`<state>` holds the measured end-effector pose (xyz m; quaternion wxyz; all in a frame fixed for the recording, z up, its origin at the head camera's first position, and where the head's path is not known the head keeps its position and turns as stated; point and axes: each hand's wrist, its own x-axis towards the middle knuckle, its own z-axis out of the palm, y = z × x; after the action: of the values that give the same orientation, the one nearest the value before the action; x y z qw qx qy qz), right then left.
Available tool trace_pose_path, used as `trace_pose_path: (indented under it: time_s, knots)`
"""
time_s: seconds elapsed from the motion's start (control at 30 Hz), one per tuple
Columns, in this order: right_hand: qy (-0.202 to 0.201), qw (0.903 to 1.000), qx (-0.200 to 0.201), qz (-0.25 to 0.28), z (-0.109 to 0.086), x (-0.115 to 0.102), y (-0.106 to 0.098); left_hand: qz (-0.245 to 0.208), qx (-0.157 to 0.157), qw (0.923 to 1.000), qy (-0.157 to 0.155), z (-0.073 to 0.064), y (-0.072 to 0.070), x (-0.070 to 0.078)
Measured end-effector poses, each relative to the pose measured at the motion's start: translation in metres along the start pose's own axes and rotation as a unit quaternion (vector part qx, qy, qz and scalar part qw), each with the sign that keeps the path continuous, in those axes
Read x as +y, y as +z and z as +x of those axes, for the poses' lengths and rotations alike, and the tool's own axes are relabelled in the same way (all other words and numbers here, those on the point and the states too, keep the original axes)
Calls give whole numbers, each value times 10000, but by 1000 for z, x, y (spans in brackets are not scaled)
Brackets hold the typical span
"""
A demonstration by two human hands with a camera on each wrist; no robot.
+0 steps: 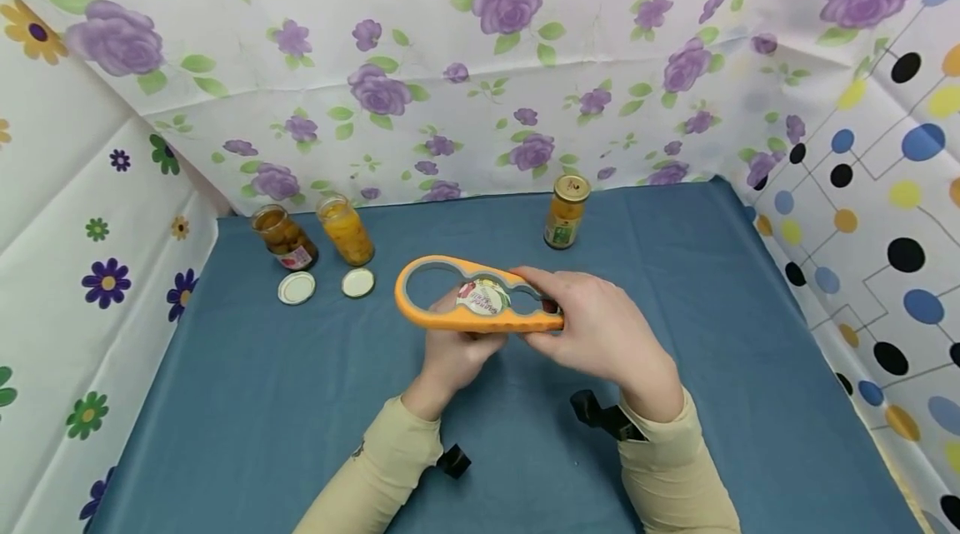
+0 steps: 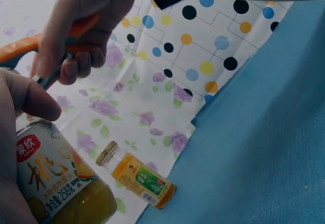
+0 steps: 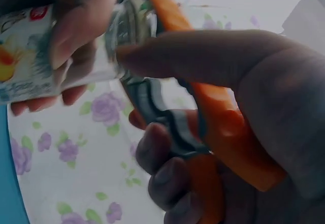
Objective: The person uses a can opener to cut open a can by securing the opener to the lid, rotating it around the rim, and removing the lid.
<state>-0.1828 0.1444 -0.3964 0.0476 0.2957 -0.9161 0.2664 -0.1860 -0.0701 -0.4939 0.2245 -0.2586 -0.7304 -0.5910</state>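
My left hand (image 1: 453,357) grips a glass jar with a label showing fruit (image 2: 58,176), holding it above the table. The jar's printed lid (image 1: 483,297) shows through the middle opening of an orange jar opener (image 1: 450,319) with a grey ridged lining. My right hand (image 1: 603,326) holds the opener by its right end, the fingers curled round it in the right wrist view. There, its thumb touches or lies close beside the jar's neck. In the head view the jar's body is hidden beneath the opener and the left hand.
At the back left stand an uncovered jar of dark contents (image 1: 285,239) and an uncovered jar of yellow fruit (image 1: 347,232). A white lid (image 1: 296,288) and another lid (image 1: 357,282) lie before them. A jar with a gold lid (image 1: 566,213) stands back right. Patterned cloths border the blue table (image 1: 262,417).
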Motion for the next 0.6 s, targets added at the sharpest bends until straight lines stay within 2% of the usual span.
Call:
trace_pose_path:
  time_s: [0.2, 0.3, 0.47, 0.6]
  knots:
    - [45, 9999, -71, -104, -8, -9, -2, 251, -54, 9995, -161, 1, -1, 2]
    - [229, 9997, -20, 98, -8, -15, 0, 336, 41, 9990, -301, 1, -3, 2]
    - [513, 9984, -62, 236, -7, -22, 6, 206, 253, 9974, -637, 3, -4, 1]
    - [641, 9978, 9, 158, -7, -26, 11, 400, 387, 9964, -636, 3, -6, -1]
